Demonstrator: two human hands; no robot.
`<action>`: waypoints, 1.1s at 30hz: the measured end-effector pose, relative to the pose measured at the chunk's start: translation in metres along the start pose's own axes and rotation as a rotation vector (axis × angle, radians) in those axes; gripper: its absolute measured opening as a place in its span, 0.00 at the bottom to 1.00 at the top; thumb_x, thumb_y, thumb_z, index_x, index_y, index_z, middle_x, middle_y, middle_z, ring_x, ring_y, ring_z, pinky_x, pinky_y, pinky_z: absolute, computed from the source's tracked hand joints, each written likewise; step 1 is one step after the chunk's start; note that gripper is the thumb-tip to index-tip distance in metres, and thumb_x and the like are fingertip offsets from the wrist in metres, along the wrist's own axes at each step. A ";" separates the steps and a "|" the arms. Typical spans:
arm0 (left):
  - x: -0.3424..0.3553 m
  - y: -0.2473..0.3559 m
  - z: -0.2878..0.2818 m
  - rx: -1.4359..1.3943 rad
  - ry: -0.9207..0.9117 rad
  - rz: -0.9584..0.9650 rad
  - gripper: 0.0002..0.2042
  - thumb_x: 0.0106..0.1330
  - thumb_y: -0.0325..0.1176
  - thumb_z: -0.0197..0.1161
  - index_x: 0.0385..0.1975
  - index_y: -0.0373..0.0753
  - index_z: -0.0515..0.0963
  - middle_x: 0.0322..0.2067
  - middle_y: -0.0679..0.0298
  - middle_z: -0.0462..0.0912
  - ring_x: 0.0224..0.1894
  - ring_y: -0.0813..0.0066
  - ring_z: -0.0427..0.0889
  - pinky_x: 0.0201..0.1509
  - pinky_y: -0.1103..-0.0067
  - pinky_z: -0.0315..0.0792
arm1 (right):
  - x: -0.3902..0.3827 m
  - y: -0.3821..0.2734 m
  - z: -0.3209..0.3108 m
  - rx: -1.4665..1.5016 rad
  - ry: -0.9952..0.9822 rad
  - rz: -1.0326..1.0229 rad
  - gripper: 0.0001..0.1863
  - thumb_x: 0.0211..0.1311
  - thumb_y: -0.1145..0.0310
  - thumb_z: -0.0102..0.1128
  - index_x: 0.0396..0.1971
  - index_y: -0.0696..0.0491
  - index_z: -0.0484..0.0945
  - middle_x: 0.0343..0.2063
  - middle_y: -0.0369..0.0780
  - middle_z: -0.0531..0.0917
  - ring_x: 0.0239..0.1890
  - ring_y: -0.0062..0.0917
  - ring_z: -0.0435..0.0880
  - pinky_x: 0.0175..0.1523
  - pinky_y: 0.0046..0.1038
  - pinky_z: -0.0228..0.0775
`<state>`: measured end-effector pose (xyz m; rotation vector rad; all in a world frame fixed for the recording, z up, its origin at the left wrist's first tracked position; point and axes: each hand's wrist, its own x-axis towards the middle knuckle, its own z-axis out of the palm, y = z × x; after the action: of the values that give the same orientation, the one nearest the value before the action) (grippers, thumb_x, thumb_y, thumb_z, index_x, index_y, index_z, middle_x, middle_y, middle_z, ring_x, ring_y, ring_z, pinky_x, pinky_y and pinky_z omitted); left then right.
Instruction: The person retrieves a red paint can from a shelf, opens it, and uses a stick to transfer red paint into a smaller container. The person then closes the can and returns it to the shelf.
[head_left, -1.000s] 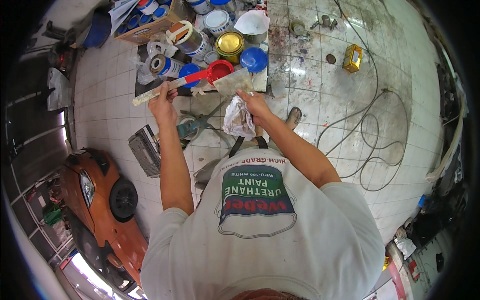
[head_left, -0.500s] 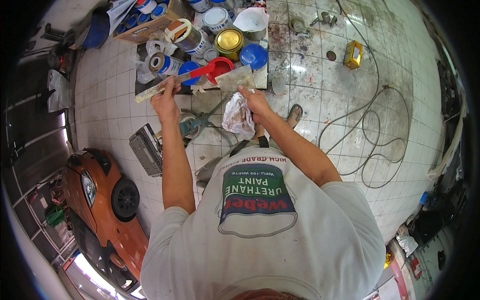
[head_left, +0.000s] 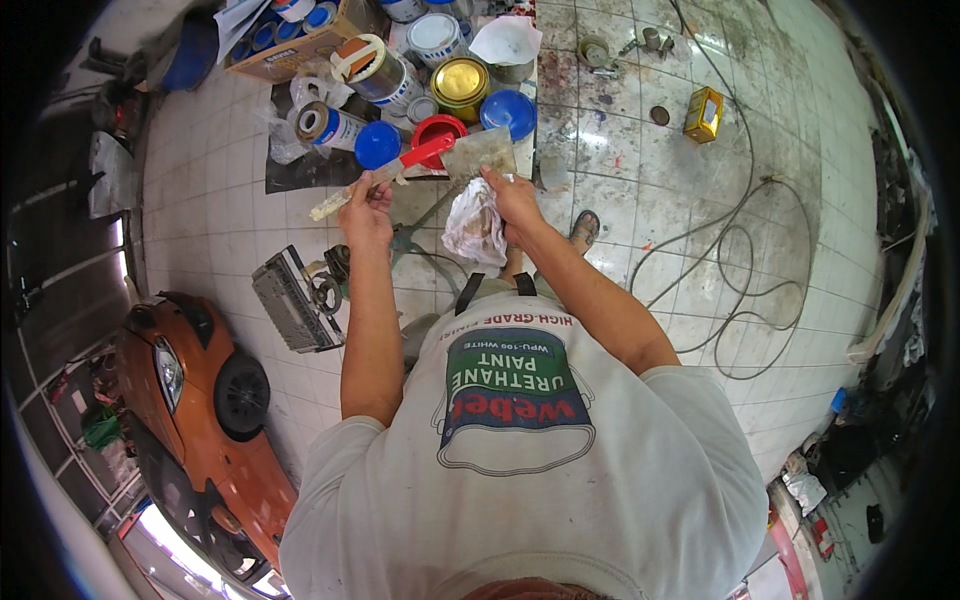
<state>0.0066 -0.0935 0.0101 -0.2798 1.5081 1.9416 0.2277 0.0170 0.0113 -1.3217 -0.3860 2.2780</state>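
My left hand (head_left: 367, 213) is closed around a flat stirring stick (head_left: 425, 154), pale and crusted at the near end and bright red toward the far end. Between the fingers of my right hand (head_left: 514, 199) is a flat, greyish putty spreader (head_left: 482, 152) with a stained face. That same hand also holds a crumpled white rag (head_left: 474, 224), hanging below the spreader. The stick's red tip meets or overlaps the spreader's left edge; which of the two, I cannot tell. Just beyond lies an open red tub (head_left: 437, 128), partly hidden by the stick.
Paint cans, a gold-lidded can (head_left: 460, 84) and blue lids (head_left: 508, 114) crowd the far surface beside a cardboard box (head_left: 305, 55). A grey sanding machine part (head_left: 292, 300) stands left of my legs. A hose (head_left: 735, 225) coils at right; an orange car (head_left: 190, 390) stands left.
My left hand has moved right and slightly nearer with the stick, bringing its red tip to the spreader. The spreader has shifted slightly right with my right hand.
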 end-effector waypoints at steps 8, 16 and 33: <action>0.001 -0.017 -0.006 -0.032 -0.013 -0.074 0.08 0.66 0.29 0.72 0.39 0.38 0.80 0.32 0.61 0.84 0.32 0.70 0.85 0.37 0.75 0.82 | 0.003 -0.001 0.000 -0.016 -0.035 -0.027 0.15 0.71 0.64 0.66 0.48 0.59 0.79 0.36 0.40 0.87 0.32 0.27 0.88 0.37 0.35 0.84; 0.033 -0.023 -0.014 -0.162 0.028 -0.067 0.09 0.67 0.29 0.72 0.40 0.35 0.79 0.35 0.61 0.81 0.37 0.71 0.82 0.41 0.75 0.82 | 0.001 0.001 -0.021 -0.042 0.001 -0.085 0.17 0.71 0.62 0.67 0.49 0.59 0.78 0.36 0.40 0.87 0.32 0.28 0.88 0.38 0.36 0.85; 0.037 -0.030 0.043 0.435 -0.086 0.264 0.12 0.68 0.33 0.72 0.41 0.29 0.84 0.34 0.58 0.87 0.30 0.73 0.87 0.33 0.79 0.83 | -0.034 -0.020 -0.050 0.003 -0.051 0.026 0.18 0.74 0.56 0.63 0.50 0.57 0.77 0.36 0.40 0.87 0.35 0.31 0.89 0.41 0.42 0.87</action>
<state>0.0056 -0.0369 -0.0201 0.1995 1.9328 1.7278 0.2908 0.0163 0.0205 -1.2766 -0.3843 2.3370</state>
